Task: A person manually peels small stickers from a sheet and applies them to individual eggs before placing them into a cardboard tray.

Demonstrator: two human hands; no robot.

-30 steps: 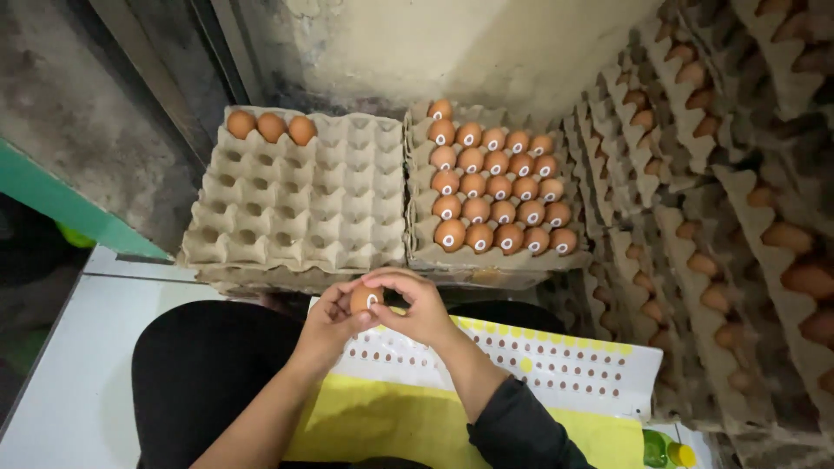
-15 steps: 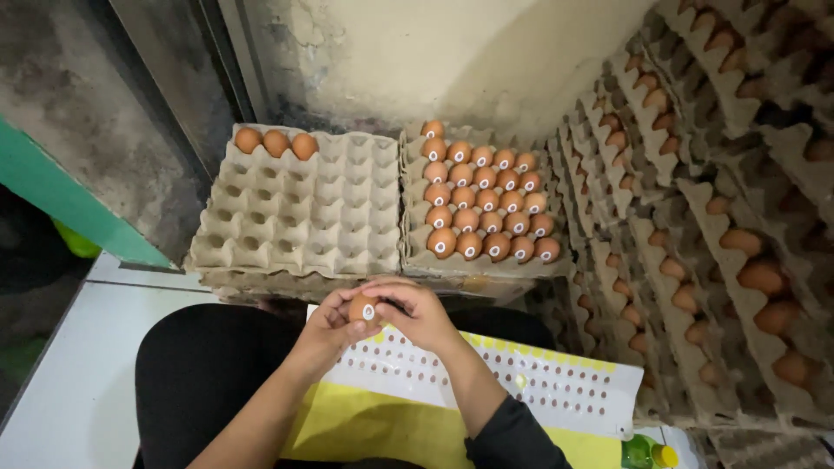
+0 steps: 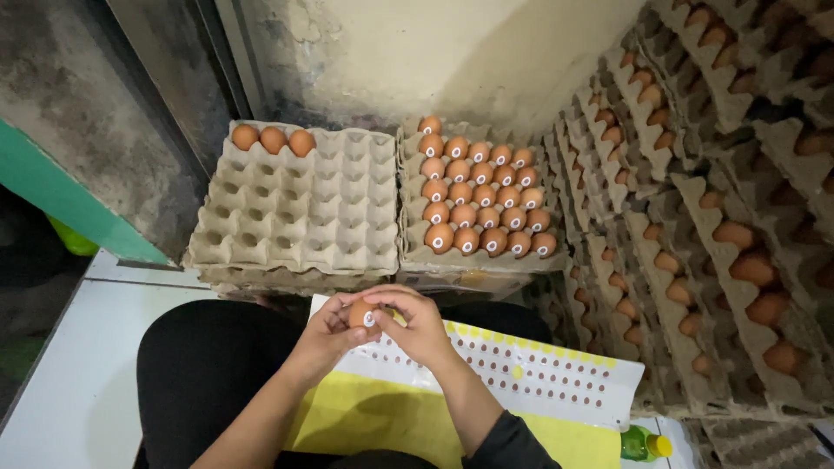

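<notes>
A brown egg [image 3: 360, 313] was held between both hands just above the lap, in front of the near edge of the trays, with a small round white sticker showing on its near face. The left hand [image 3: 326, 334] was cupped under and around the egg from the left, while the right hand [image 3: 417, 326] was closed over it from the right, the fingers of the two hands meeting around the shell, so that the hands were together and clamped on the egg. The step in hand was judged to be the pressing of the sticker onto the shell; the next move would call for a light, steady grip and a free cup in a tray. Both forearms were brought in from below, the elbows kept wide and the wrists bent inward. A white sticker sheet [image 3: 539, 378] with rows of small dots was laid across the lap on a yellow backing [image 3: 373, 417]. Beyond the hands, a grey tray [image 3: 295, 217] bearing only three eggs at its far edge was seen on the left, and a nearly full tray [image 3: 413, 252] of stickered eggs beside it on the right. Tall stacks of filled trays [image 3: 695, 200] were ranged along the right side.
</notes>
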